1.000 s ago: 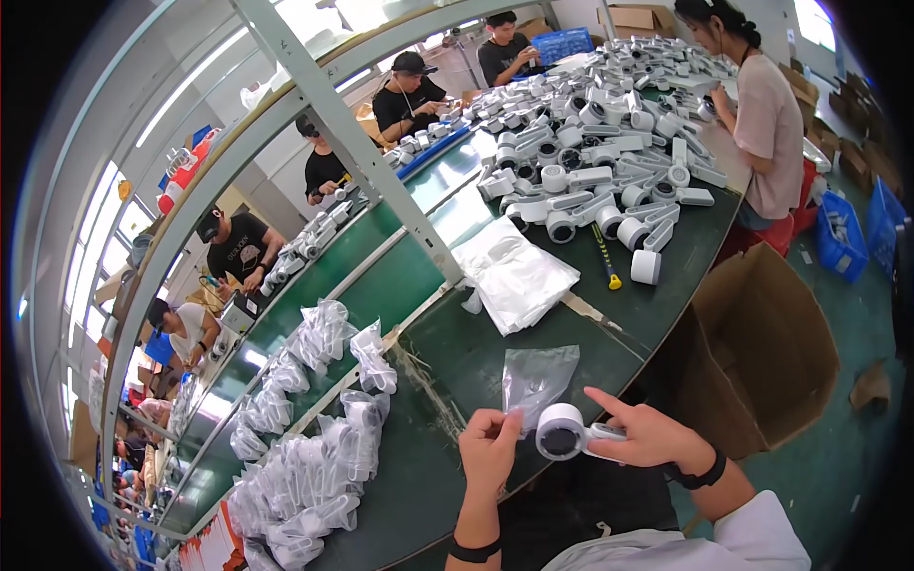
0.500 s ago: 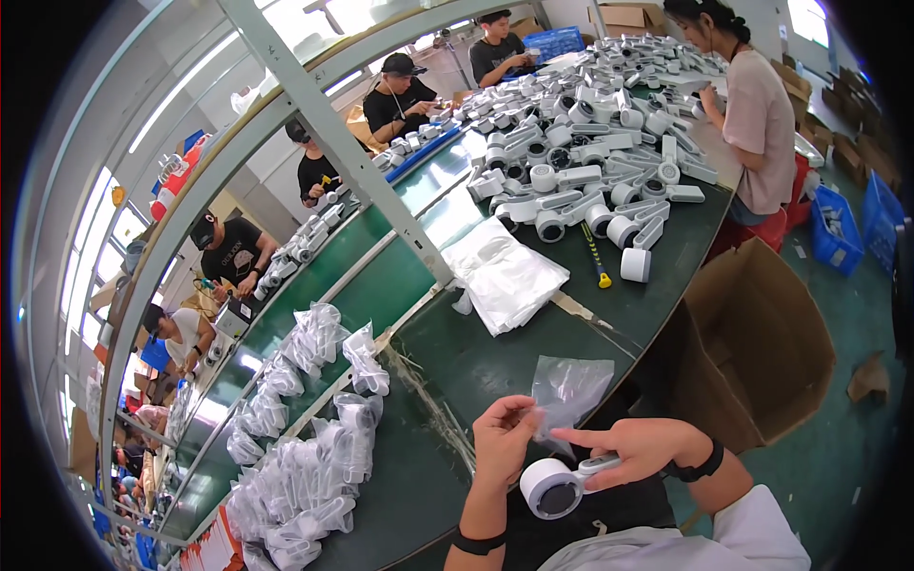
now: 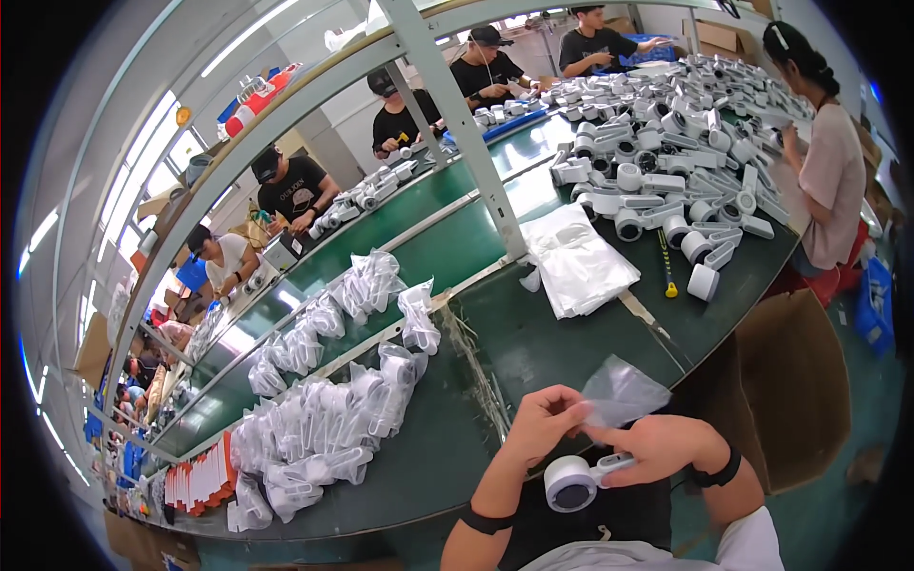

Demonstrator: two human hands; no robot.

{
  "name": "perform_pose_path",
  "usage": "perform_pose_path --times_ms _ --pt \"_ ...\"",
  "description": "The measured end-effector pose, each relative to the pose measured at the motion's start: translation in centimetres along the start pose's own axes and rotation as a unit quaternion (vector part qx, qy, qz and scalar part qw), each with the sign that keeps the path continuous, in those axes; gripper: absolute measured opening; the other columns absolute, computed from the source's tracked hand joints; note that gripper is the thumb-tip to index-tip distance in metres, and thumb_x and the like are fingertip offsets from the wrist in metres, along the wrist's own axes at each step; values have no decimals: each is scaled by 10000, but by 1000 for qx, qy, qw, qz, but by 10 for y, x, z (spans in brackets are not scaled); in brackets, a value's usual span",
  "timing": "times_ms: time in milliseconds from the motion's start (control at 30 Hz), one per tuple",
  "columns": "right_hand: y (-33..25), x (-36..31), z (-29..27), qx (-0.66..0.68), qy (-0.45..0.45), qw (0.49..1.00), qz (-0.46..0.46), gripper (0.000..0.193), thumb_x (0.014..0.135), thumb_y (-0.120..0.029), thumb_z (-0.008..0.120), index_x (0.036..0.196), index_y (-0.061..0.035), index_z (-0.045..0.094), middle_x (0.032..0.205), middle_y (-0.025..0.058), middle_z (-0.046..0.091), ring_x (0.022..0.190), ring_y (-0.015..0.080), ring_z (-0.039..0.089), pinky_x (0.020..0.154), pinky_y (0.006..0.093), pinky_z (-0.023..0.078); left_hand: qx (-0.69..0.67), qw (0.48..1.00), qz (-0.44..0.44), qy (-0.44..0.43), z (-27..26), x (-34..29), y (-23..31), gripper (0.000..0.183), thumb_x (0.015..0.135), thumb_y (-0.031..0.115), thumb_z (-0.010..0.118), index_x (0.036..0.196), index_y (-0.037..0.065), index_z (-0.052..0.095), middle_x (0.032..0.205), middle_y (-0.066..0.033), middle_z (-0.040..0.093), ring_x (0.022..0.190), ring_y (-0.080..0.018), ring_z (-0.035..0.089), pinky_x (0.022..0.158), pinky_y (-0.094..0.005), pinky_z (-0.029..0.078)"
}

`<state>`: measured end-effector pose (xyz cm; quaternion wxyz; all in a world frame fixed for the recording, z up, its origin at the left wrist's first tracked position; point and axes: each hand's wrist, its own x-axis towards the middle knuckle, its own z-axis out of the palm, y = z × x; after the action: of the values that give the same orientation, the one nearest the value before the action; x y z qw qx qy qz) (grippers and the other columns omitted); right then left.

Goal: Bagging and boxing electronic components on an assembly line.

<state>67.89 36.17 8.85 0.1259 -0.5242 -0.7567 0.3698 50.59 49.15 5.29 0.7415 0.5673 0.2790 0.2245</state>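
Between the fingertips of my left hand (image 3: 543, 425) is the lower edge of a clear plastic bag (image 3: 630, 392), which sticks up and away to the right. My right hand (image 3: 659, 449) is closed round the handle of a white-and-grey device (image 3: 569, 483) with a round, drum-like head and a dark disc on its face. The device hangs below the bag, outside it, near my lap. My right index finger points at the bag's edge, close to my left fingers; whether it touches the film I cannot tell.
A stack of white plastic bags (image 3: 579, 262) lies ahead, beside a yellow-and-black cutter (image 3: 668, 266). Bare devices (image 3: 666, 162) are heaped behind; bagged ones (image 3: 324, 409) lie left, near orange-and-white boxes (image 3: 202, 476). A metal post (image 3: 457, 124) rises from the green table. A carton (image 3: 795, 390) stands right. Several people work around.
My view has swung left, so the scene sits farther right. The bag now leans more to the right. Both hands keep their holds on the bag and the device.
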Motion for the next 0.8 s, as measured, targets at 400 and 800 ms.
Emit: perform_pose_path --times_ms 400,800 --pt "-12 1 -4 -28 95 987 126 900 819 -453 646 1436 30 204 670 156 629 585 361 606 564 409 486 -27 979 122 160 -14 -9 -10 100 819 -62 630 908 -29 599 767 -81 632 652 -148 623 619 -261 520" --pt "-6 -22 -12 160 -4 987 11 798 849 -349 658 1483 -137 223 669 86 641 523 238 576 535 288 429 86 954 165 236 0 -8 -14 98 863 55 663 931 -6 626 762 25 593 647 -27 509 578 -172 395"
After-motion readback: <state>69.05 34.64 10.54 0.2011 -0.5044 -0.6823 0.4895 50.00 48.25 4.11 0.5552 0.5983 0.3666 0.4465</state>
